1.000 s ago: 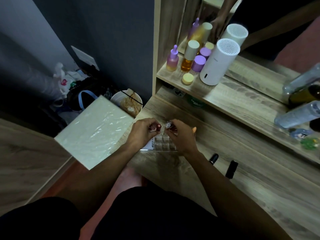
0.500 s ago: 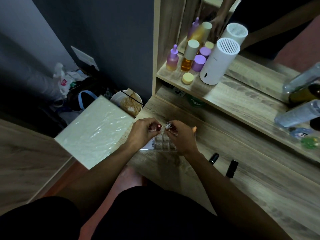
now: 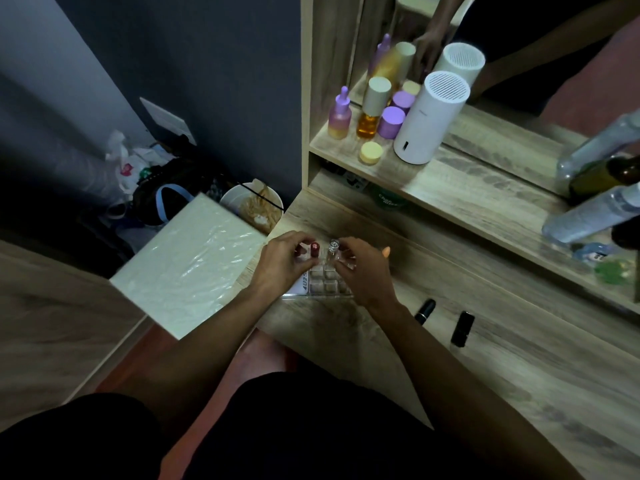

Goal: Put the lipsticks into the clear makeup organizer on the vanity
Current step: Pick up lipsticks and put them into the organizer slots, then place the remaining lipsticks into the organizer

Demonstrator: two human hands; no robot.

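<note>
A clear makeup organizer (image 3: 323, 285) with small square cells sits near the vanity's front left corner. My left hand (image 3: 282, 263) pinches a dark red lipstick (image 3: 314, 249) upright over the organizer's far left cells. My right hand (image 3: 363, 270) holds a clear-capped lipstick (image 3: 333, 247) upright beside it, over the far cells. Two black lipsticks (image 3: 425, 310) (image 3: 462, 328) lie on the vanity top to the right of my right wrist.
On the upper shelf (image 3: 460, 192) stand a white cylinder (image 3: 427, 121), purple and amber bottles (image 3: 372, 110) and a yellow jar (image 3: 371, 152). Clear bottles (image 3: 588, 213) lie at far right. A pale board (image 3: 188, 265) leans left of the vanity, beside a bin (image 3: 252, 206).
Both hands stay over the organizer. The two lipsticks have shifted only slightly, a little apart from each other.
</note>
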